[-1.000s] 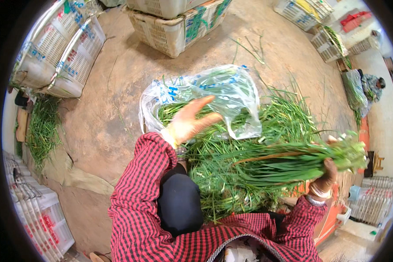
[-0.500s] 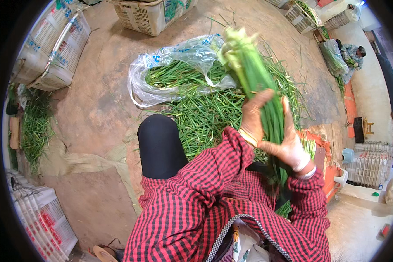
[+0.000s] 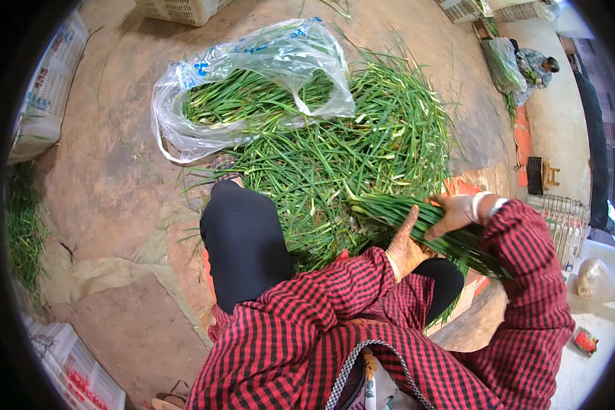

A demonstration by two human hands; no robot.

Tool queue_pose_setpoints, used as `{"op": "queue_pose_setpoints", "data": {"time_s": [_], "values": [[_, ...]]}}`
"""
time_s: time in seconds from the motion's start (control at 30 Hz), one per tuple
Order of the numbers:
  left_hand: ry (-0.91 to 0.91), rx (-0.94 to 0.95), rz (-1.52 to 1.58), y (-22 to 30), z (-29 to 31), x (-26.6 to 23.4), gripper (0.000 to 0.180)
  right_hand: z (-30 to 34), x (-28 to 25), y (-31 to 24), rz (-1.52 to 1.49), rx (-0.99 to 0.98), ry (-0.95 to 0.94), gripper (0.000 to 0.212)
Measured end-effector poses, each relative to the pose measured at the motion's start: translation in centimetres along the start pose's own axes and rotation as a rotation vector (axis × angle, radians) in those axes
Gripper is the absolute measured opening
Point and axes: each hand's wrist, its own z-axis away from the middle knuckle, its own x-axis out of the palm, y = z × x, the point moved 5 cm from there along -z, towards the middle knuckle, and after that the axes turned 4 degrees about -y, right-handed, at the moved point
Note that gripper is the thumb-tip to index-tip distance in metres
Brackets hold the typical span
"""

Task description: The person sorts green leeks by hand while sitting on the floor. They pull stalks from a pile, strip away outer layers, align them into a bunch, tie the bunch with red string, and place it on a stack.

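A bunch of garlic chives (image 3: 383, 206), long flat green leaves with paler ends, lies slantwise over my right knee, its pale ends toward the left. My left hand (image 3: 406, 249) grips it from below, thumb up along the near side. From the far side my right hand (image 3: 454, 213) closes around the same bunch, the back of the hand and a white wrapping at the wrist showing. The leaf tips trail under my right forearm, partly hidden. Loose chives (image 3: 314, 178) form a wide heap in front of my knees, just beyond the bunch.
A clear plastic bag (image 3: 205, 140) with more chives lies open behind the heap. White crates (image 3: 48, 89) stand at the left, with another crate (image 3: 82, 372) at the lower left. Scattered greens (image 3: 24, 232) lie at the left edge. A person (image 3: 536, 68) sits far right beside a filled bag.
The bunch has come down from upright to a low slant, its pale ends now nearer the heap. My right hand has shifted to its far side. The whole view has shifted.
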Motion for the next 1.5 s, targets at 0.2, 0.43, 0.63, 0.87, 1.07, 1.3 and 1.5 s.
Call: {"op": "queue_pose_setpoints", "data": {"time_s": [0.2,0.43,0.63,0.87,1.07,1.3,1.5], "values": [[-0.089,-0.062,-0.04,2.5,-1.5,-0.4,0.079,-2.4,-1.9,-4.0,0.131,-0.055,0.016,0.135],[-0.117,-0.042,-0.249,0.2,-0.3,2.4,0.042,3.2,4.8,0.6,0.108,-0.139,0.515,0.073],[-0.06,-0.031,-0.306,0.0,-0.2,-2.8,0.058,-1.2,13.9,3.6,-0.139,-0.217,1.053,0.067],[0.58,0.018,-0.816,8.5,6.9,-9.7,0.02,-6.8,19.6,-5.5,-0.269,-0.511,0.82,0.084],[0.466,0.069,-1.027,8.2,11.4,1.0,0.024,-8.6,20.0,-1.7,-1.537,-1.295,0.274,0.041],[0.42,-0.135,-1.598,2.2,21.0,13.9,0.057,-3.7,12.4,-3.3,-1.9,-1.729,0.152,0.064],[0.53,-0.181,-1.744,2.1,28.8,16.3,0.06,0.4,7.7,0.1,-1.663,-1.771,0.556,0.033]]}}
